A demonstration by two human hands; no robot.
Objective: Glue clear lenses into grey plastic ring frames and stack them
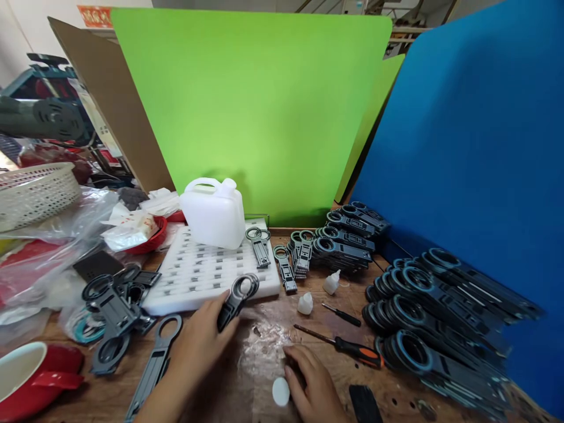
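My left hand [199, 343] grips a black plastic part with a ring end [235, 299], holding it over the front edge of the white grid tray [194, 276]. My right hand [311, 382] rests on the wooden table [247, 382] with its fingers curled; a small white round disc [281, 391] lies just left of it. Whether the right hand touches the disc I cannot tell. A screwdriver with an orange and black handle [339, 343] lies just beyond the right hand.
Rows of stacked black ring parts [423, 317] fill the right side, with more stacks [348, 235] at the back. A white jug [214, 211] stands on the tray. Loose black parts [114, 311], a red bowl [30, 376], two dropper bottles [331, 282] and a small screwdriver [341, 315] lie around.
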